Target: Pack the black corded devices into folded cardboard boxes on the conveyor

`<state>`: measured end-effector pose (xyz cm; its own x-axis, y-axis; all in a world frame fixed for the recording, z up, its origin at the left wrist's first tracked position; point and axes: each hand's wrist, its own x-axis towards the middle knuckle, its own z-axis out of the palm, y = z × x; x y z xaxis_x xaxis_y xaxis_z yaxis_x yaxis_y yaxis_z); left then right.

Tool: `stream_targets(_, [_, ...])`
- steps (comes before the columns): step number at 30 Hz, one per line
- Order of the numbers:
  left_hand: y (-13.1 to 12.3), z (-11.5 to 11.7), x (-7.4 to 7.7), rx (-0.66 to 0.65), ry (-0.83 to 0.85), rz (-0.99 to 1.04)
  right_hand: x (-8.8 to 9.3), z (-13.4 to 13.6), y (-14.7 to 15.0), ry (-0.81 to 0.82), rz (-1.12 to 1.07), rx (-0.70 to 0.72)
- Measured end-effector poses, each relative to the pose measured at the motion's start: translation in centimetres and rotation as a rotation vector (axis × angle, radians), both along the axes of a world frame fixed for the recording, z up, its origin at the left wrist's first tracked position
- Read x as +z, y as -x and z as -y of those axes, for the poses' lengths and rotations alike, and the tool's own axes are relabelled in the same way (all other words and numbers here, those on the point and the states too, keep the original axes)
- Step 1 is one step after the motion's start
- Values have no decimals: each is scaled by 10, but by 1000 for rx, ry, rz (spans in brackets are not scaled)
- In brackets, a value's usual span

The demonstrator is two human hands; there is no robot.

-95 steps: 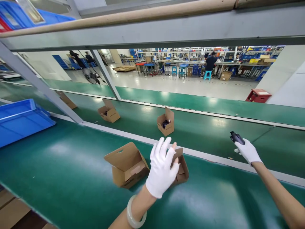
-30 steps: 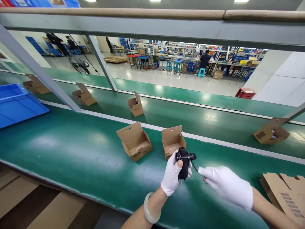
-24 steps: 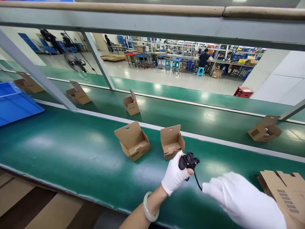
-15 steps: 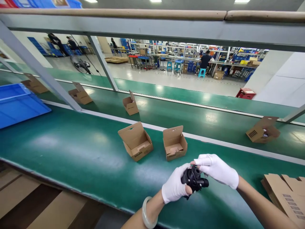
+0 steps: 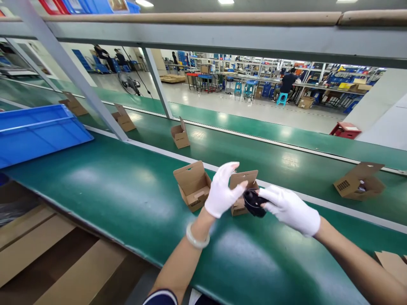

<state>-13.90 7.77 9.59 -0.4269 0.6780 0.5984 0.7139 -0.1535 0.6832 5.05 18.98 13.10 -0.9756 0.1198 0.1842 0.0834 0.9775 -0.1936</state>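
From my end I've got the right hand [image 5: 291, 210] pinching the black device [image 5: 254, 206] right by the front of an open carton [image 5: 250, 178] on the green bench [image 5: 136, 199], can't tell if they're touching, while the left hand [image 5: 220, 195] sits half open beside the device, gripping nothing.

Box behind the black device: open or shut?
Open. The box has its lid flap raised at the far side; the black device in the right hand hides part of it.

blue bin [image 5: 47, 134] cropped, box [image 5: 250, 178] partly hidden
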Motion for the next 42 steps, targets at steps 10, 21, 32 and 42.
stream_targets(10, [36, -78, -13, -407, 478, -298, -43, -14, 89, -348, 595, 41])
stream_targets(21, [29, -88, -17, -106, 112, 3, -57, -6, 45, -209, 576, -64])
stream_targets(32, [12, -5, -42, 48, -32, -33, -48, -41, 90, -102, 608, -206])
stream_targets(42, [7, 54, -84, 85, 85, -240, -50, -18, 65, -262, 705, -140])
